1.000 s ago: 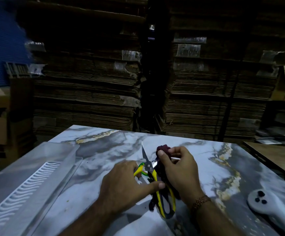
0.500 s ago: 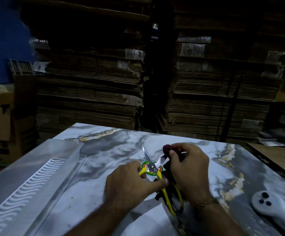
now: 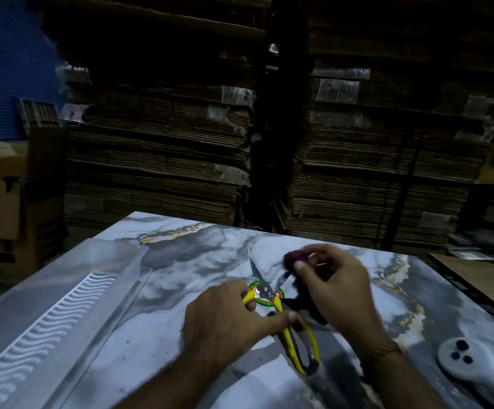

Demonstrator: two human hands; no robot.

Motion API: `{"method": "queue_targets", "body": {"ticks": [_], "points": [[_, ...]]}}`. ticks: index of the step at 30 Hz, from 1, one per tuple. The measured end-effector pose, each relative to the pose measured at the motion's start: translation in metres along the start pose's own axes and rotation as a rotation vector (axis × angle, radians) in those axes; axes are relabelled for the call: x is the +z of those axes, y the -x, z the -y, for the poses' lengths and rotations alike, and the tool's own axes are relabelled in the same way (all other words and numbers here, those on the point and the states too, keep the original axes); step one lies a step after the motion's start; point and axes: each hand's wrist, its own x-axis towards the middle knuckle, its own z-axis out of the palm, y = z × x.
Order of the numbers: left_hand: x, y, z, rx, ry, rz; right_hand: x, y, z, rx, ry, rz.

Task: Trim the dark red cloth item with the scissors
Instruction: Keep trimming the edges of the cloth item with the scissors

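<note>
Behind the scissors: tall stacks of flattened cardboard (image 3: 157,149), filling the background. Under the scissors: marble-patterned counter (image 3: 198,255), grey and white with gold veins. Left of the scissors: clear plastic tray (image 3: 62,305) with a white wavy ribbed insert. Far right of the scissors, near the counter's front corner: white handheld controller (image 3: 464,361) with three dark buttons.

Left hand (image 3: 225,323) curled around the yellow-handled scissors (image 3: 272,302), thumb pressed over one handle, fingers wrapped under the other. Right hand (image 3: 340,290) just right of the blades, fingertips pinched on the dark red cloth item (image 3: 293,258), motion-blurred. Thin bracelet (image 3: 384,349) on the right wrist.

Against half a second ago: scissors blades wider apart, the right hand and cloth lifted slightly away from the blades and more blurred, left-hand grip unchanged.

Scissors' long axis running from near-right to far-left: looped handle end toward the wearer, one blade tip pointing up and away toward the cardboard, the second blade angled right toward the cloth. Blades open in a V. Pivot lying over a round green and red sticker (image 3: 265,293) on the counter. Cloth item held just above the counter, beside the right-hand blade, a darker part trailing down under the palm; contact with the blade not discernible.
</note>
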Motion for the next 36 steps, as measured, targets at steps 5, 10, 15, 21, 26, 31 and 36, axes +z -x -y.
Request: {"method": "queue_targets", "body": {"ticks": [5,10,15,21,26,31,36], "points": [[0.0,0.002,0.001,-0.01,0.013,0.011,0.019,0.005,0.0,-0.127,0.242,0.247],[0.002,0.001,0.001,-0.015,0.005,-0.029,0.028,0.002,-0.006,-0.051,0.127,0.235],[-0.002,0.002,-0.001,0.004,0.01,-0.052,0.036,-0.001,-0.004,-0.064,0.084,0.152],[-0.002,0.004,-0.003,0.016,0.001,-0.085,0.039,-0.005,-0.007,-0.075,0.101,0.043],[-0.001,0.005,-0.004,0.008,-0.013,-0.09,0.038,-0.01,-0.011,-0.103,0.177,-0.056],[0.005,0.003,-0.001,0.02,-0.017,-0.078,0.018,-0.02,-0.025,-0.017,0.11,-0.204],[0.003,0.003,-0.003,0.014,-0.024,-0.064,0.008,-0.006,-0.004,-0.079,0.006,-0.103]]}}
